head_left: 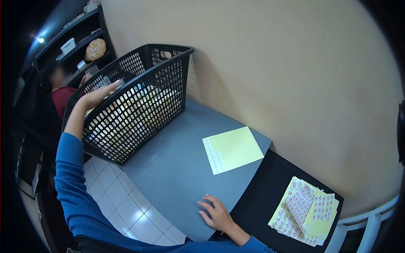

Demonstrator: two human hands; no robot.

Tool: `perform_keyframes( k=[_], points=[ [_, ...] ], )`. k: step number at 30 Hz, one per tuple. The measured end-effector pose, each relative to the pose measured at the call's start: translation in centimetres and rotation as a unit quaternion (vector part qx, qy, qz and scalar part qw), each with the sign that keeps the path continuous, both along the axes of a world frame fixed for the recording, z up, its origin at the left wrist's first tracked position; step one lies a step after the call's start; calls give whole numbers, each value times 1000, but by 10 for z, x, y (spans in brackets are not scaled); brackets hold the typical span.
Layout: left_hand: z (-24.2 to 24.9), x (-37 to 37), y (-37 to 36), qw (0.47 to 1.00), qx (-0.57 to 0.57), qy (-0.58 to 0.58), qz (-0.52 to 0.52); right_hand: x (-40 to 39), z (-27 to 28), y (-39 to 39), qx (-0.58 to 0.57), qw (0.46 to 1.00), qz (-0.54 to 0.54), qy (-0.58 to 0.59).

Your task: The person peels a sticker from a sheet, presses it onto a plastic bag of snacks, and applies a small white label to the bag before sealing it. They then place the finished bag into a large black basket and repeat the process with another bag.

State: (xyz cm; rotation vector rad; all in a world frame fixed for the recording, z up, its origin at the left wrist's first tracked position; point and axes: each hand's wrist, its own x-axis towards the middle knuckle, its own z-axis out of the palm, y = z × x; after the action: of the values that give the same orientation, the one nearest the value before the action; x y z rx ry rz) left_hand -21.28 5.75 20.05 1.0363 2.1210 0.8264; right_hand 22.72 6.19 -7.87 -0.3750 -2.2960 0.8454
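My left hand (pixel 100 96) reaches over the near rim of a black plastic basket (pixel 145 101), its visible fingers stretched out. At its fingertips is a clear plastic pack (pixel 121 83); the thumb is hidden, and I see no firm grip. Pale and yellowish contents show through the basket's slots. My right hand (pixel 216 214) rests with spread fingers on the grey tabletop (pixel 168 168), holding nothing. Beyond it on the table lies a yellow sheet (pixel 236 149) with rows of small white labels along its left side.
A pile of sticker sheets (pixel 306 211) covers part of a black surface (pixel 261 181) at the right. Past the basket stands a person in a dark red top (pixel 62 99), one hand near its far rim. Dark shelves (pixel 80 40) rise behind; a white metal frame (pixel 367 227) is at lower right.
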Motion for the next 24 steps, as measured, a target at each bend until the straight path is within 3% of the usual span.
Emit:
perform_keyframes(
  k=[1,3,5,9,10,15,21,23,24],
  points=[
    [2,28,12,989,17,141,-40,-1,-3,0,-16,1000,-14,-13],
    [-5,65,34,904,60,405,-125,-3,-3,2,-27,999,-14,-17],
    [-19,90,43,824,33,565,-18,-5,-1,3,-12,1000,-15,-23],
    [-17,105,38,845,26,533,45,-6,1,5,-17,1000,-19,-2],
    [-22,99,35,815,80,574,18,-8,3,6,-19,1000,-19,2],
    [-3,109,33,815,21,579,-18,-17,24,15,-67,997,-31,10],
    [8,119,39,855,42,517,-30,-24,24,-3,-29,999,-35,2],
    [17,110,44,901,18,421,-103,-22,23,-1,-38,998,-43,16],
    [27,102,43,954,-14,268,-133,-22,23,-1,-38,998,-44,17]
  ],
)
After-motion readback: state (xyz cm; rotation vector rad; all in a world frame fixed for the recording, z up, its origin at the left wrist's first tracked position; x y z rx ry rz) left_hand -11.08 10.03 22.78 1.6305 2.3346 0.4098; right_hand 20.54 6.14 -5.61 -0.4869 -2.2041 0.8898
